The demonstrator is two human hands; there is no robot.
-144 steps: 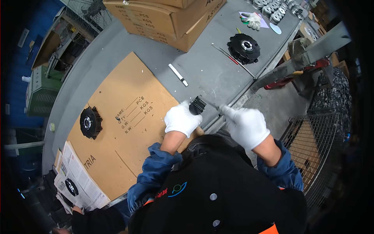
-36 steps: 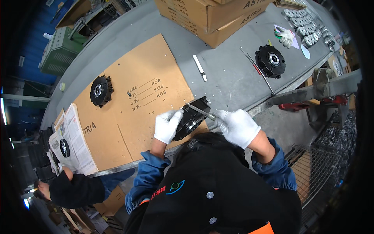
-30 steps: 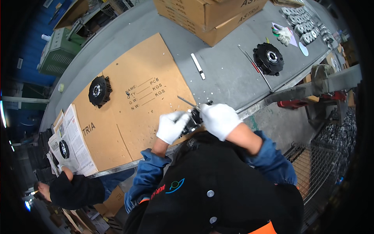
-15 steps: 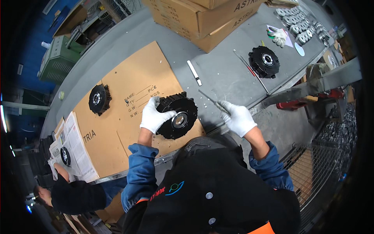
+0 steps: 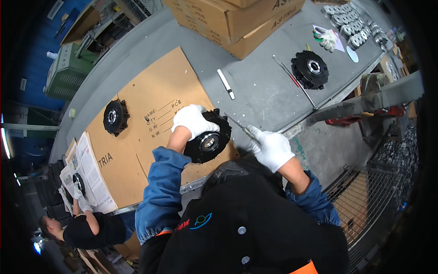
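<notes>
A round black toothed part [image 5: 195, 150] with a bright metal hub stands tilted near the front edge of a flat cardboard sheet [image 5: 130, 169]. My gloved left hand [image 5: 192, 121] is closed over its upper left side, thumb lying across the face above the hub. In my gloved right hand [image 5: 272, 148], to the right of the part, is a thin pointed metal tool [image 5: 237, 122]. The fist covers most of the tool's handle. Its tip points up and left, close to the part's right rim; whether they touch, I cannot tell.
Similar black parts lie on the cardboard's left [image 5: 116, 117] and the table's right [image 5: 310, 69], beside thin rods [image 5: 292, 77]. A white marker [image 5: 226, 84] lies between. Stacked cartons [image 5: 237, 27] stand behind, metal rings [image 5: 349, 25] far right. A co-worker [image 5: 93, 228] handles a part at left.
My left hand has shifted up and right over the top of the black part. My right hand has come left and slightly down, bringing the tool nearer the rim. The co-worker's hands have moved.
</notes>
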